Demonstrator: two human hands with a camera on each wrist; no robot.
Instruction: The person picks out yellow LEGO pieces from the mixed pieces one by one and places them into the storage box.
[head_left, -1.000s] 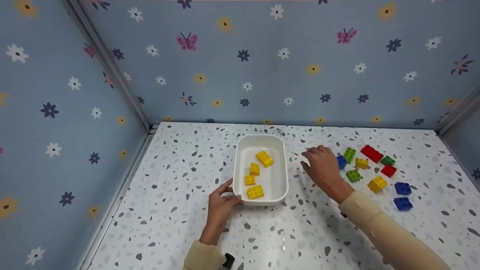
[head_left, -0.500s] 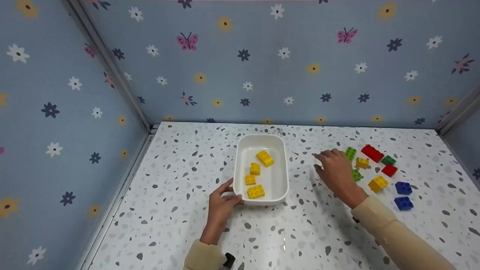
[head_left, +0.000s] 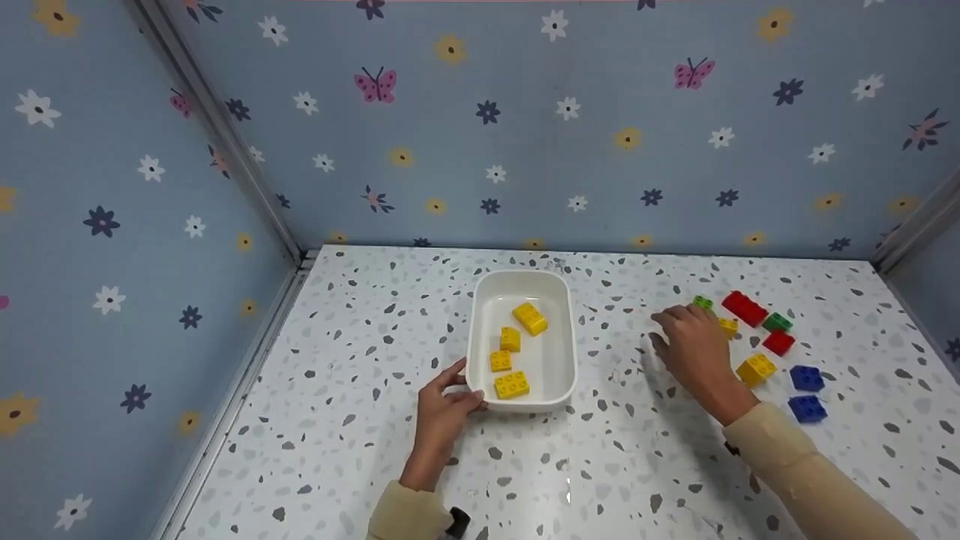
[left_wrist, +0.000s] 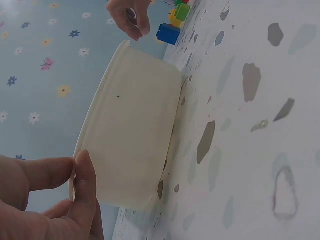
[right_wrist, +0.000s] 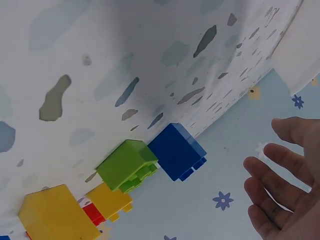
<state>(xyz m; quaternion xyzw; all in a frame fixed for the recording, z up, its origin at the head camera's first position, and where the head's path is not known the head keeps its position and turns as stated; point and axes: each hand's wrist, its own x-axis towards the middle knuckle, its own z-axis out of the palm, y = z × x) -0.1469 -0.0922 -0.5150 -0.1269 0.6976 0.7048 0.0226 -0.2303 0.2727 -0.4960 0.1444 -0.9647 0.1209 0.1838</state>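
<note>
The fingers (right_wrist: 265, 177) of the right hand (head_left: 694, 352) are loosely bent and parted from the thumb, with nothing between them. In the right wrist view they are apart from the blue brick (right_wrist: 177, 152) and the light green brick (right_wrist: 127, 162), which sit close together, so a careless pinch might catch both or shove one into the small yellow brick (right_wrist: 107, 200) just beyond. From the head view the palm and wrist cover part of that group, so a poorly judged reach could land on the wrong piece. The left hand (head_left: 439, 412) pinches the rim of the white tray (head_left: 553, 360) at its near left corner; because the hold is at one corner only, an uneven pull could swing or tip the tray and set the four yellow bricks (head_left: 530, 318) lying inside sliding. Farther out on the worktop (head_left: 360, 360), right of the right hand, lie the large yellow brick (head_left: 755, 369), the long red brick (head_left: 745, 307) and the dark green brick (head_left: 776, 322). The right sleeve (head_left: 795, 457) passes near the lower blue brick (head_left: 808, 409) and could nudge it if the arm swings outward.
</note>
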